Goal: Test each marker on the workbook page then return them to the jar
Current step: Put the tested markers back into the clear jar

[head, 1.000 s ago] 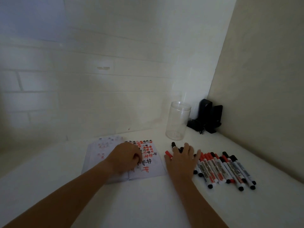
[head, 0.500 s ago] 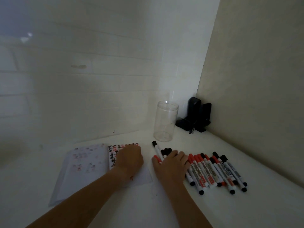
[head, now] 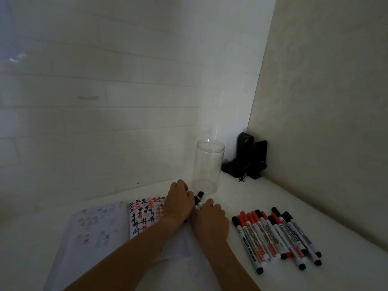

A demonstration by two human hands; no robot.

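Head view: both hands on a bundle of markers beside the empty jar

Head camera looks down at a clear jar [head: 207,166] standing upright near the back of the white table [head: 273,198]; its mouth is open and nothing shows inside it. Just in front of its base, the left hand [head: 178,203] and the right hand [head: 210,222] meet over a small bundle of markers [head: 198,200]. Fingers of both hands are curled around the bundle, the left from the far side, the right from the near side, and only the black caps and a bit of white barrel stick out between them. How many markers are in the bundle cannot be told.

To the right, well apart from the hands, a row of loose markers [head: 275,234] lies flat on the table, red and black caps mixed, barrels side by side and touching. The exact count is unclear.

An open workbook [head: 117,225] lies left of the hands. Its right page carries rows of red and black test strokes [head: 144,213]; its left page shows faint pale marks. The left forearm crosses the lower part of the right page.

A black device [head: 249,158] with a short cable sits in the back corner, where a white tiled wall [head: 105,101] meets a plain beige wall [head: 325,101]. Lighting is dim.
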